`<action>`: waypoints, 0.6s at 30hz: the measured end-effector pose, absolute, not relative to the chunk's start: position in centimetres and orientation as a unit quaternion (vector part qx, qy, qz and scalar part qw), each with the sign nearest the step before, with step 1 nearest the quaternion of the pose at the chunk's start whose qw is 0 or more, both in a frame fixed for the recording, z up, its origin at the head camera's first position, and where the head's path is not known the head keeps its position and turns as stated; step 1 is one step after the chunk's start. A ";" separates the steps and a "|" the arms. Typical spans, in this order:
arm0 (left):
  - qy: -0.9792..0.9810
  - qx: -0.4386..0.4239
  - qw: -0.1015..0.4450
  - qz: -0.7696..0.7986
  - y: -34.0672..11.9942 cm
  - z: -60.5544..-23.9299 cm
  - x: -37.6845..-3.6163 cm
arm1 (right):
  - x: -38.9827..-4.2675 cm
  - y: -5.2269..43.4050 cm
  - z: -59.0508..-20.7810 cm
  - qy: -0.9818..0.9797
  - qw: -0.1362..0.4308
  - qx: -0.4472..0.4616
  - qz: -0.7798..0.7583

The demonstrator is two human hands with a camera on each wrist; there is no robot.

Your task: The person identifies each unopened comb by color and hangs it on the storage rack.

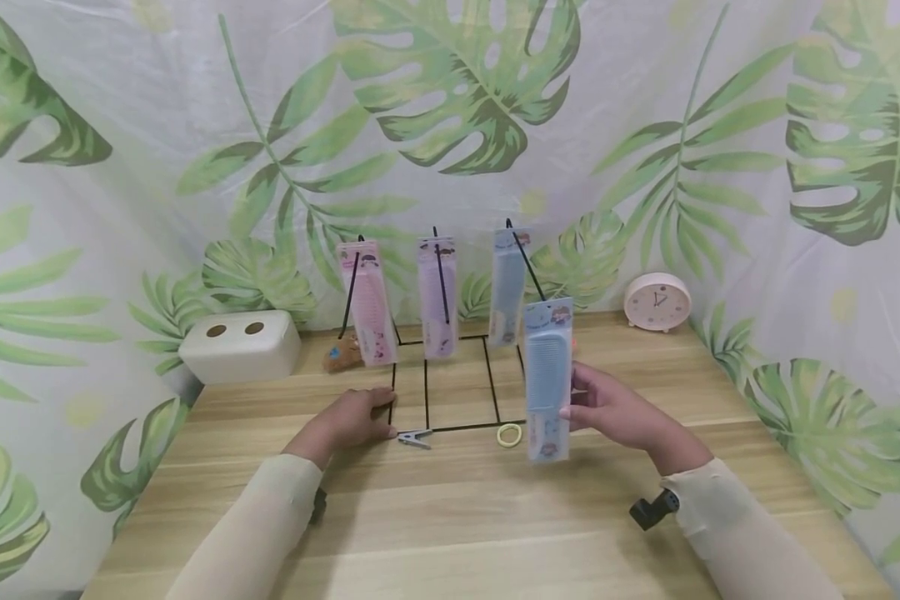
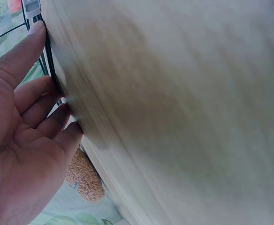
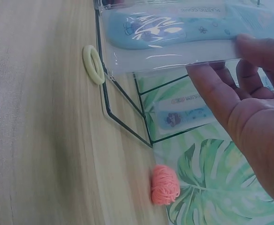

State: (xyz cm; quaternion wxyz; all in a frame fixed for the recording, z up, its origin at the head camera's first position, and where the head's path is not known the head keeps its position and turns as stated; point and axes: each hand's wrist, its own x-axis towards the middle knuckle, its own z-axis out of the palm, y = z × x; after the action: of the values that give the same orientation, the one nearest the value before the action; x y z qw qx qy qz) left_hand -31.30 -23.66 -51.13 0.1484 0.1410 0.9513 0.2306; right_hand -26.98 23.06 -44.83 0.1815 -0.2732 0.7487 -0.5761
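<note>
R hand: right hand [image 1: 618, 410] pinches the blue comb pack [image 1: 548, 379] at its right edge, approx mid-height; thumb in front, fingers [image 3: 249, 75] behind, narrow gap w/ only the pack between.
Comb pack: held upright, just in front of the wire rack [image 1: 457, 392], over the rack's right front corner; its top meets the slanted black hook at the rack's right.
R arm: forearm comes in from the lower right, cream sleeve to the wrist, palm turned toward the rack.
L hand: left hand [image 1: 352, 417] lies palm-down on the table [image 1: 450, 517] at the rack's left front corner; fingers [image 2: 31, 44] straight and lightly spread, tips against the black wire, gripping nothing.
L arm: stretched from the lower left, sleeve to the wrist, low on the wood.
Near rack: metal clip [image 1: 415, 437] at the front-left edge, just beside the L fingertips; yellow ring [image 1: 508, 434] at the front-right edge, just left of the pack's lower end.
On rack: pink pack [image 1: 367, 302], purple pack [image 1: 437, 296] and another blue pack [image 1: 507, 286] hang on the hooks.
R wrist only: orange yarn ball [image 3: 165, 184] behind the rack; printed comb through the clear wrap.
L wrist only: L fingertips on the wire, brown plush [image 2: 84, 176] beyond; table blurred.
Head only: white box [image 1: 240, 345] left of the rack, pink clock [image 1: 657, 301] to its right.
</note>
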 end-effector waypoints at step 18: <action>0.951 0.137 0.152 0.230 -23.6 -51.1 -31.4 | -27.8 22.4 -44.7 0.762 0.153 -0.219 -0.590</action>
State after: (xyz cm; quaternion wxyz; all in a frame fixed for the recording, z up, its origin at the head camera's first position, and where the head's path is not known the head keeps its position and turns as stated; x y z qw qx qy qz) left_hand -31.44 -23.58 -51.14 0.1518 0.1370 0.9515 0.2299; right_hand -27.77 22.40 -44.66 0.1531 -0.2192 0.7616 -0.5903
